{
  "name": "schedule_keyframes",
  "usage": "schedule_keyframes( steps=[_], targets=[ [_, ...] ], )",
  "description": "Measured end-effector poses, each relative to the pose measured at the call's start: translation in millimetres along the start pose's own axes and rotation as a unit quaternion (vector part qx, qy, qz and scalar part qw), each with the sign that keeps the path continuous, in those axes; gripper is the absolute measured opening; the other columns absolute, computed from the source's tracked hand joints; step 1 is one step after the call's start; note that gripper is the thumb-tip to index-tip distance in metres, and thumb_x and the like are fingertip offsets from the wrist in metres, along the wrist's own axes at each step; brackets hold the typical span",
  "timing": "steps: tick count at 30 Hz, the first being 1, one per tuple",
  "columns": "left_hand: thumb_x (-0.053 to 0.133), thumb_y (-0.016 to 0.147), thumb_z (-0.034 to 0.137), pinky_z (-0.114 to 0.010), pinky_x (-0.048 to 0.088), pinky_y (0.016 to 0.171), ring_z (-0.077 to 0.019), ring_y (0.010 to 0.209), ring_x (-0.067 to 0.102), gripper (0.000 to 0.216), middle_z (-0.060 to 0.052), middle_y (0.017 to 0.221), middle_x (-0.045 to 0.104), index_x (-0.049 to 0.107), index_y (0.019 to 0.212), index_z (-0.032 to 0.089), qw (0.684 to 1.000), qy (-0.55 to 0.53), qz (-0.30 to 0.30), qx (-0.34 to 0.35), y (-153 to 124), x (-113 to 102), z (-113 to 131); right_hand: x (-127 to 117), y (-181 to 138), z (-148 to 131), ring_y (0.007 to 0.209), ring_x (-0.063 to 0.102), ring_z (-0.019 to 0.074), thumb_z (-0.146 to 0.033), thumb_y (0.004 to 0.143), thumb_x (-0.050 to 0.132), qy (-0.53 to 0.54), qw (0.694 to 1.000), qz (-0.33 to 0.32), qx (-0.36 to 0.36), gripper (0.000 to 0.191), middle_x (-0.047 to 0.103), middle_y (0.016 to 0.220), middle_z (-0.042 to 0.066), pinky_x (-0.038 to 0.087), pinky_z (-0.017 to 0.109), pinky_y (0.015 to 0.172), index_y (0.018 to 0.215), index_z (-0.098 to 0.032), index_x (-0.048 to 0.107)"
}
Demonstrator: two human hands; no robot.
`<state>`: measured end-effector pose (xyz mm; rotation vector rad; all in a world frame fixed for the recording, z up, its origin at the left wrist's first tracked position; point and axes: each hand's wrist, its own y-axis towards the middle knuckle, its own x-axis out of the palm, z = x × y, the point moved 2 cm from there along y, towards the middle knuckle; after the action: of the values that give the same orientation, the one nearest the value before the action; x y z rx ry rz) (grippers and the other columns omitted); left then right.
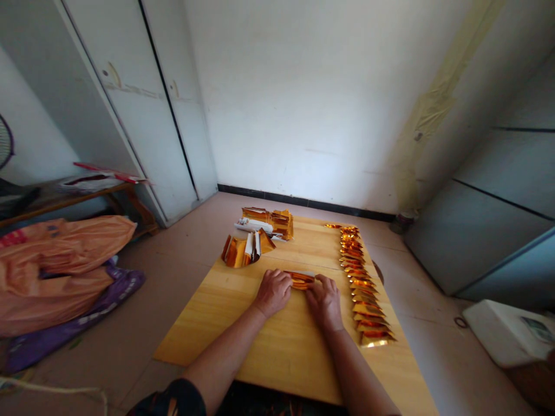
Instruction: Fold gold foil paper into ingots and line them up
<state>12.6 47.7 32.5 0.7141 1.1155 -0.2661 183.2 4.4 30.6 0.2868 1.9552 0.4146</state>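
My left hand (pixel 273 292) and my right hand (pixel 324 300) rest side by side on a wooden table (pixel 286 341). Both have their fingers curled over a piece of gold foil paper (pixel 300 279), which lies on the table between them. A row of several folded gold foil pieces (pixel 362 286) runs along the table's right edge, just right of my right hand. Beyond my left hand lies a fanned heap of gold foil sheets (pixel 243 250). A stack of gold foil sheets (pixel 273 222) sits at the table's far end.
Orange and purple bags (pixel 60 271) lie on the floor at the left, below a low wooden shelf (pixel 73 196). White cupboard doors (pixel 143 104) stand at the back left. A white appliance (pixel 507 332) sits on the floor at the right.
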Motion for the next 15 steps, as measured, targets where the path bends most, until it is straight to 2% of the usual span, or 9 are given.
schedule_keyframes(
  steps=[5, 10, 12, 15],
  targets=[
    [0.053, 0.078, 0.011, -0.034, 0.035, 0.078, -0.0185, 0.087, 0.052, 0.01, -0.003, 0.089, 0.064, 0.059, 0.077, 0.02, 1.0, -0.019, -0.002, -0.004, 0, 5, -3, 3, 2, 8, 0.097, 0.049, 0.0185, -0.022, 0.086, 0.052, 0.027, 0.999, -0.035, 0.024, 0.017, 0.06, 0.105, 0.005, 0.036, 0.03, 0.084, 0.085, -0.022, 0.069],
    [0.052, 0.077, 0.011, -0.032, 0.038, 0.078, -0.0184, 0.086, 0.054, 0.012, -0.004, 0.086, 0.065, 0.06, 0.078, 0.019, 0.999, -0.051, 0.007, -0.014, 0, 9, -9, 3, 2, 9, 0.104, 0.049, 0.0197, -0.019, 0.082, 0.054, 0.029, 0.998, -0.048, -0.022, 0.028, 0.057, 0.115, 0.006, 0.038, 0.031, 0.086, 0.108, -0.023, 0.064],
    [0.052, 0.077, 0.01, -0.033, 0.039, 0.079, -0.0187, 0.086, 0.055, 0.013, -0.004, 0.087, 0.066, 0.061, 0.079, 0.02, 0.998, -0.057, 0.007, -0.015, 0, 9, -10, 1, 2, 10, 0.105, 0.048, 0.0202, -0.018, 0.081, 0.055, 0.017, 0.999, -0.039, -0.027, 0.026, 0.057, 0.116, 0.007, 0.038, 0.03, 0.086, 0.104, -0.023, 0.066],
    [0.052, 0.076, 0.009, -0.034, 0.04, 0.081, -0.0191, 0.087, 0.056, 0.015, -0.004, 0.088, 0.067, 0.062, 0.078, 0.02, 0.998, -0.062, 0.003, -0.019, -1, 9, -11, -2, 4, 10, 0.098, 0.05, 0.0183, -0.023, 0.085, 0.055, 0.009, 0.998, -0.056, -0.023, 0.017, 0.061, 0.104, 0.005, 0.037, 0.028, 0.083, 0.091, -0.024, 0.07]
  ],
)
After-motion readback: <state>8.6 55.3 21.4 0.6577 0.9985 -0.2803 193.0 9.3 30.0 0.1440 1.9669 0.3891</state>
